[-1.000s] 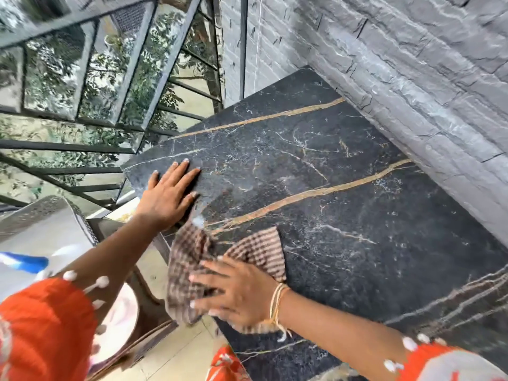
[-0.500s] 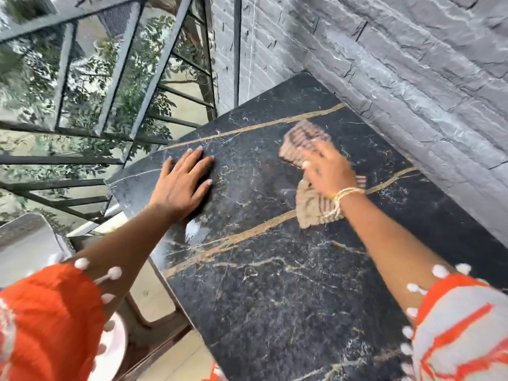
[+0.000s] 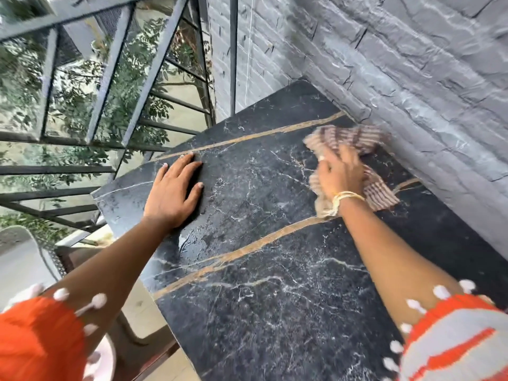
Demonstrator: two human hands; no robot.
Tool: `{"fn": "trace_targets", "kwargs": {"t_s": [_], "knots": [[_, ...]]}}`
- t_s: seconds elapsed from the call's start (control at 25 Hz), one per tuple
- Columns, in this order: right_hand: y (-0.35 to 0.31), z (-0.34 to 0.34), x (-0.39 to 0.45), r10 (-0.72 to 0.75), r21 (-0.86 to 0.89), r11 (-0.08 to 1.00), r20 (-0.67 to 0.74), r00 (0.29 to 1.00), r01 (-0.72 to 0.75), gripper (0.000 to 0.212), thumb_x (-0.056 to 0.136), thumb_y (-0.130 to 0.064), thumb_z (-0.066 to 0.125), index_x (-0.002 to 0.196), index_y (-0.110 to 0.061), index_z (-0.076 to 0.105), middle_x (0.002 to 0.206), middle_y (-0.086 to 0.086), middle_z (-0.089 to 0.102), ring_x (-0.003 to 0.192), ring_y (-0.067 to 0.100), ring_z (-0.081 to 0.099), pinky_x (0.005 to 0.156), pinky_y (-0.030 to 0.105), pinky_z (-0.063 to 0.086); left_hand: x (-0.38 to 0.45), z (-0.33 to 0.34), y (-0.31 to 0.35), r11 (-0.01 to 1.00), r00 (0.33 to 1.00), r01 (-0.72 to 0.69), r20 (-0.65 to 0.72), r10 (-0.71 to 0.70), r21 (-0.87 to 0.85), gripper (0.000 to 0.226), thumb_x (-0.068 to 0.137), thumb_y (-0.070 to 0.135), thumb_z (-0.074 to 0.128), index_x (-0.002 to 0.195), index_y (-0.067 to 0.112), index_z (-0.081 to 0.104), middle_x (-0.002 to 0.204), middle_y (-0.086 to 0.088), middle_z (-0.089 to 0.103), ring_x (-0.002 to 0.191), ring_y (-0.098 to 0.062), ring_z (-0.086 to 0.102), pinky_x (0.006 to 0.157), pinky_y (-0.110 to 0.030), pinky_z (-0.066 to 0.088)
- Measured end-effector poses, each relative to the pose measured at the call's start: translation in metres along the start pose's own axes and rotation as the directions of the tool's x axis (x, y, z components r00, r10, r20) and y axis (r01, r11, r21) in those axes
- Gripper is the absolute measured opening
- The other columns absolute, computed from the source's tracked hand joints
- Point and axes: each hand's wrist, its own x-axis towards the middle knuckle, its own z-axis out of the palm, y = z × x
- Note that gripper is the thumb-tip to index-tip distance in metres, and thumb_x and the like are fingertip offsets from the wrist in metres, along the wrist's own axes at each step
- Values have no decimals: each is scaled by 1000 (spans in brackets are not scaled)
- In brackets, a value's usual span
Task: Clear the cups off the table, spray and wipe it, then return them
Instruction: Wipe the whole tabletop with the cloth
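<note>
A black marble table [image 3: 275, 284] with gold veins fills the middle of the view. My left hand [image 3: 173, 193] lies flat on its far left part, fingers straight. My right hand [image 3: 341, 174] presses a brown checked cloth [image 3: 351, 138] onto the far right part of the table, close to the wall; the cloth is blurred. A wet patch [image 3: 189, 240] shines on the marble just below my left hand. No cups and no spray bottle are in view.
A grey stone wall [image 3: 412, 78] runs along the table's right side. A dark metal railing [image 3: 110, 78] with foliage behind it stands beyond the far left edge. A chair [image 3: 27, 259] and a pale round object [image 3: 104, 361] sit low at the left.
My right hand has swept the cloth from the near left edge across the table up to the far right by the wall. My left hand stayed flat in place.
</note>
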Motion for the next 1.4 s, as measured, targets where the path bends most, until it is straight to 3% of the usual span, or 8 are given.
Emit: {"fn": "trace_targets", "kwargs": {"t_s": [0.12, 0.24, 0.44, 0.52, 0.8, 1.08, 1.24, 1.4], "knots": [[-96, 2, -39, -377, 77, 925, 41, 925, 373, 37, 89, -31, 45, 123, -33, 61, 139, 7, 50, 125, 31, 46, 103, 45, 40, -12, -8, -9, 983, 984, 97, -134, -118, -154, 42, 96, 27, 36, 129, 7, 51, 139, -13, 49, 127, -29, 46, 110, -35, 33], [-166, 7, -108, -679, 164, 730, 70, 731, 663, 33, 89, -36, 53, 121, -35, 62, 139, 8, 51, 127, 32, 47, 106, 44, 36, -38, -15, -34, 974, 957, 195, -196, -214, -113, 41, 96, 24, 34, 127, 5, 54, 136, -16, 51, 121, -33, 50, 105, -39, 39], [-181, 17, -125, -889, 219, 454, 184, 420, 864, 41, 91, -43, 45, 131, -40, 54, 147, 6, 44, 135, 31, 41, 111, 46, 30, -52, -26, -58, 959, 951, 280, -152, -271, 42, 48, 93, 29, 32, 133, 9, 50, 141, -14, 48, 126, -32, 47, 106, -43, 34], [-174, 20, -92, -874, 218, 483, 177, 452, 848, 42, 91, -43, 40, 129, -38, 57, 146, 5, 46, 133, 29, 43, 108, 49, 38, -42, -24, -51, 958, 961, 264, -117, -252, 109, 54, 93, 39, 29, 138, 14, 46, 146, -10, 45, 133, -25, 42, 109, -45, 27], [-69, 19, 75, -262, 40, 965, 161, 952, 259, 46, 91, -44, 37, 137, -48, 41, 156, -1, 29, 138, 33, 33, 108, 59, 34, 47, 3, -6, 983, 987, 150, 33, -154, 104, 62, 93, 53, 30, 150, 27, 26, 159, 1, 24, 147, -16, 20, 116, -58, 8], [-15, 18, 103, 237, 33, 971, 12, 971, -237, 42, 94, -36, 41, 135, -31, 52, 153, 11, 33, 138, 35, 30, 114, 50, 24, 59, 14, -4, 982, 989, 146, -25, -144, 119, 63, 92, 57, 28, 149, 31, 27, 159, 9, 21, 147, -10, 18, 115, -49, 15], [-95, 26, 82, -225, 90, 970, 2, 974, 224, 38, 91, -27, 49, 128, -34, 58, 137, 12, 51, 120, 34, 46, 100, 44, 42, 60, 13, -3, 983, 989, 149, -30, -146, 108, 61, 92, 55, 30, 149, 32, 27, 159, 13, 21, 146, -7, 18, 115, -46, 16], [-168, 33, 31, -656, 145, 755, 137, 742, 640, 40, 92, -36, 47, 130, -34, 56, 146, 10, 44, 135, 33, 38, 112, 48, 27, 58, 10, -3, 982, 988, 155, -17, -154, 109, 67, 89, 58, 27, 148, 27, 30, 157, 8, 26, 145, -10, 24, 115, -43, 17]]}}
